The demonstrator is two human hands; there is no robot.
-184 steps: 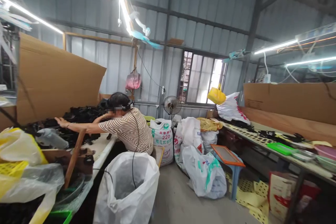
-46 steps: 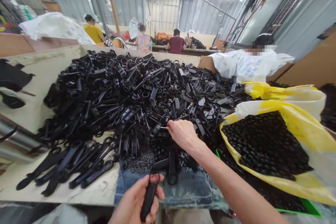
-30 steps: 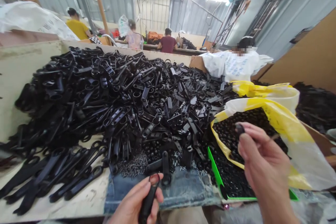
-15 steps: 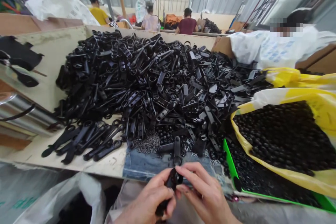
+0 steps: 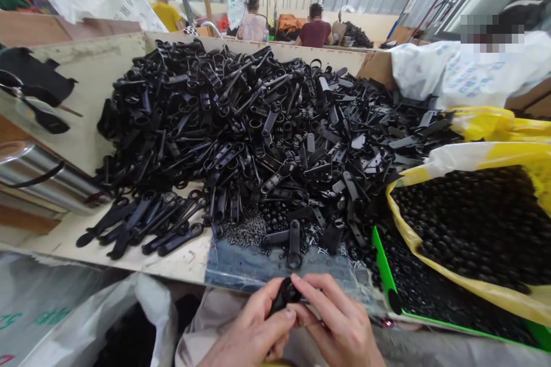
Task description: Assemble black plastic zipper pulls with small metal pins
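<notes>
My left hand [image 5: 253, 327] is wrapped round a black plastic part [image 5: 284, 295], low in the middle of the view near the bench's front edge. Thumb and fingers of my right hand [image 5: 338, 318] close on the upper end of that same part, and my two hands touch there. Most of the part is hidden by my fingers. Just beyond them, a black ring-ended piece [image 5: 294, 243] lies on a blue-grey mat [image 5: 245, 264]. Small metal pins [image 5: 247, 230] are heaped at the mat's back edge, beside black balls [image 5: 275, 217].
A big pile of black plastic parts [image 5: 206, 97] fills the bench. Several finished-looking pieces [image 5: 146, 221] lie at left, near a steel flask [image 5: 47, 175]. On the right, a yellow bag [image 5: 408, 235] of black balls sits in a green tray [image 5: 383, 266]. Other people sit further back.
The view has shifted slightly. The black part has turned lower within my left hand, so less of it shows. My right fingers have stayed at its upper end.
</notes>
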